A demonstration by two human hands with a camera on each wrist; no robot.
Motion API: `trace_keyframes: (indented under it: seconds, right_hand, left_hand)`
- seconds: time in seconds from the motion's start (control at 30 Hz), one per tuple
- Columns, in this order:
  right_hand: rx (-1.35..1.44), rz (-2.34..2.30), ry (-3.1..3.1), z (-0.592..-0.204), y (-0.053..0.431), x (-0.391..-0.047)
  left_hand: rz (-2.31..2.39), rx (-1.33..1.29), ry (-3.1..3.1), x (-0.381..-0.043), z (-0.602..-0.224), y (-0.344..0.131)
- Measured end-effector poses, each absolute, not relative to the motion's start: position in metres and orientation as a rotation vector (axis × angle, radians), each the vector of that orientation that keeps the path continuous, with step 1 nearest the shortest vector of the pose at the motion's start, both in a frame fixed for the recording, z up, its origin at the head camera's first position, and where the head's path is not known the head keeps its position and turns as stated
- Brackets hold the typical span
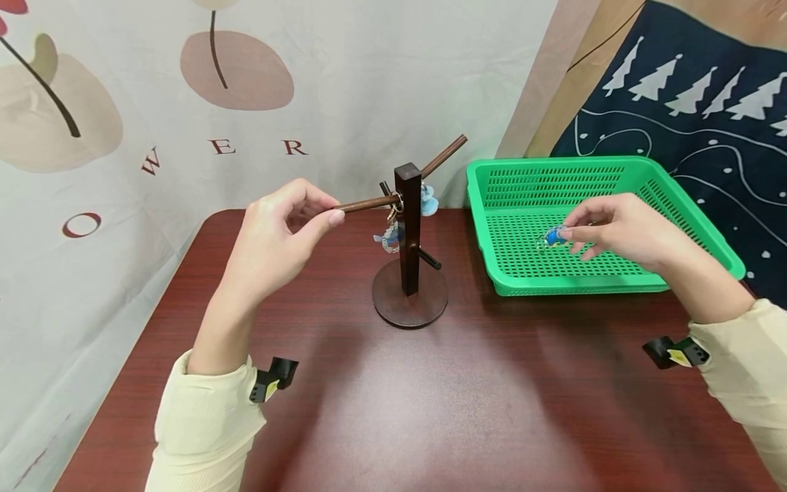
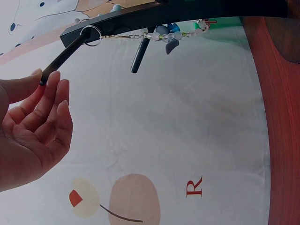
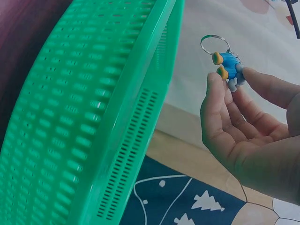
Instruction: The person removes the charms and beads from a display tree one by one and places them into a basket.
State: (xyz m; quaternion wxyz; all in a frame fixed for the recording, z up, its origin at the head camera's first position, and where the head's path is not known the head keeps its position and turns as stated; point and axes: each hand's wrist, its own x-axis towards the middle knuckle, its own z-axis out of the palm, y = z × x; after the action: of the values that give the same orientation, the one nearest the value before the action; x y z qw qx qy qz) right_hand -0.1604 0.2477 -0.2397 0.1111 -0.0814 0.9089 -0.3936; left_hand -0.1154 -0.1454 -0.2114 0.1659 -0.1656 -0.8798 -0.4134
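A dark wooden stand point(image 1: 408, 239) with a round base and several pegs stands on the table. My left hand point(image 1: 273, 236) pinches the free end of its left upper peg point(image 1: 369, 203) between thumb and index finger. On that peg, close to the post, hangs a beaded keychain point(image 2: 176, 36) by its metal ring. A light-blue charm point(image 1: 429, 201) hangs from the peg behind the post. Over the green basket, my right hand point(image 1: 627, 229) pinches a keychain with a small blue figure point(image 3: 229, 61). Its feet are yellow, and its metal ring sticks out free of the fingers.
The green plastic basket point(image 1: 584, 283) sits at the table's back right, beside the stand. Behind the reddish-brown table point(image 1: 369, 410) hangs a pale printed cloth point(image 1: 369, 75). A dark cloth with white trees point(image 1: 725, 130) lies to the right of the basket.
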Motion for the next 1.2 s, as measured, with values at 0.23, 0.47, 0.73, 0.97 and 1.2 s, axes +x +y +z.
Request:
trace_keyframes:
  seconds: [0.23, 0.47, 0.73, 0.97, 1.2]
  right_hand:
    - [-0.191, -1.145, 2.661, -0.239, 0.256, -0.165]
    - [-0.168, -1.114, 2.665, -0.238, 0.265, -0.172]
    - [-0.123, -1.292, 2.513, -0.239, 0.274, -0.179]
    - [-0.082, -1.311, 2.429, -0.236, 0.278, -0.185]
    - [-0.062, -1.29, 2.403, -0.242, 0.279, -0.187]
  left_hand:
    - [-1.182, -0.469, -2.509, -0.115, -0.211, -0.145]
    - [-1.177, -0.471, -2.509, -0.115, -0.211, -0.145]
    - [-1.173, -0.47, -2.515, -0.116, -0.212, -0.146]
    - [-1.154, -0.473, -2.518, -0.116, -0.212, -0.146]
    - [-1.159, -0.469, -2.515, -0.115, -0.212, -0.145]
